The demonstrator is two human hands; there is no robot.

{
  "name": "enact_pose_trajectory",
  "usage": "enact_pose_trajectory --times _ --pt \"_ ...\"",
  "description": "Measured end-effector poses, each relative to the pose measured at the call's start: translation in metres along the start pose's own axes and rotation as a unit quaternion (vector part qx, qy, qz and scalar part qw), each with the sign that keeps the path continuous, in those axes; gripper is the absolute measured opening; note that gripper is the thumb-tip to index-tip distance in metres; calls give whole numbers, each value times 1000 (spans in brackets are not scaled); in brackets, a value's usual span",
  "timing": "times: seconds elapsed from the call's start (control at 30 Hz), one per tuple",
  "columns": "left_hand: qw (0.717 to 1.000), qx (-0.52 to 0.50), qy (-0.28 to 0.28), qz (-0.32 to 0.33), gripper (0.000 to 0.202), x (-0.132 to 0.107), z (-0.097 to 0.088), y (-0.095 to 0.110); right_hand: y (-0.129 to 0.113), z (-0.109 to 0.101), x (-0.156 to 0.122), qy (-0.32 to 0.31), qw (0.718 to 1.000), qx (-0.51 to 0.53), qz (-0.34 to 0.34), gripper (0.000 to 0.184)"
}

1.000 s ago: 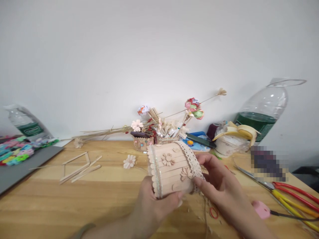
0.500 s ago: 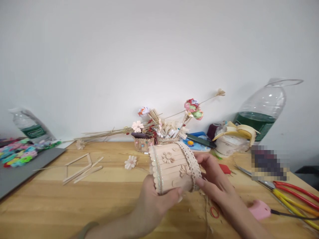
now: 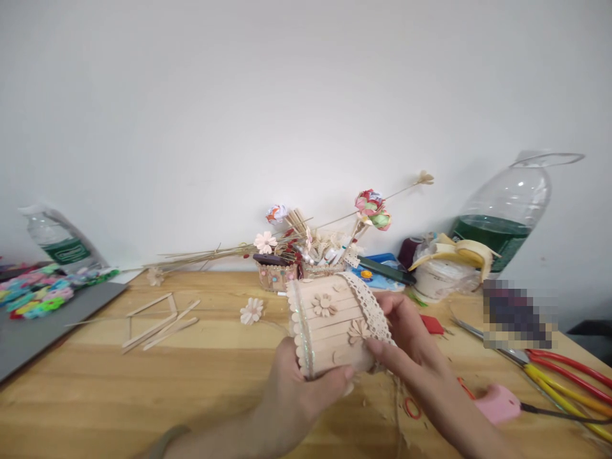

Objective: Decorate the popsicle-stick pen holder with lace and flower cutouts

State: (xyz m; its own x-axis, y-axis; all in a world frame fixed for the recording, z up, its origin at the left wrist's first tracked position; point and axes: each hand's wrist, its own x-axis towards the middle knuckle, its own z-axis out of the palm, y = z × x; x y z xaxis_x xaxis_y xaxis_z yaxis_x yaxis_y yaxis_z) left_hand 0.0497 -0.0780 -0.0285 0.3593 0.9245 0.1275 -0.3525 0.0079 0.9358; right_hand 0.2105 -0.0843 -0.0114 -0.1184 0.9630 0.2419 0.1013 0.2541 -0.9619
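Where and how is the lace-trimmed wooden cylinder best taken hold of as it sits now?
Probably by the bare sticks near its scalloped end, coming from the left and below. The cylinder is tipped on its side with that end facing left, and its round wall suits a curved hold underneath. Raised flowers and lace elsewhere seem easier to spoil.

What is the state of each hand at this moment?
Left hand: closed, holding the craft-stick cylinder.
Right hand: closed on the same cylinder, at its lace-trimmed end.
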Motion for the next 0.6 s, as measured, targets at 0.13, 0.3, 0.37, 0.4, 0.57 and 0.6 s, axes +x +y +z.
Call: enact_pose_trajectory --times 0.13,0.3,0.37,0.4,0.57,0.6 --pt "1000 16 -8 11 27 1 -1 1 1 -2 0 -5 1000 -8 -4 25" --pt "999 23 -22 16 26 2 0 -2 0 1 -3 30 998 -58 -6 26" --pt "999 25 -16 20 28 2 0 -4 -1 4 -2 65 994 -89 -17 25" --pt "999 28 -13 21 29 2 0 -5 -2 5 -1 84 991 -103 -23 24" --pt "999 29 -18 18 26 6 -4 -4 -4 -2 9 167 980 -106 -29 25" --pt "999 29 -21 15 24 7 -5 -3 -4 -6 11 181 978 -102 -33 26"
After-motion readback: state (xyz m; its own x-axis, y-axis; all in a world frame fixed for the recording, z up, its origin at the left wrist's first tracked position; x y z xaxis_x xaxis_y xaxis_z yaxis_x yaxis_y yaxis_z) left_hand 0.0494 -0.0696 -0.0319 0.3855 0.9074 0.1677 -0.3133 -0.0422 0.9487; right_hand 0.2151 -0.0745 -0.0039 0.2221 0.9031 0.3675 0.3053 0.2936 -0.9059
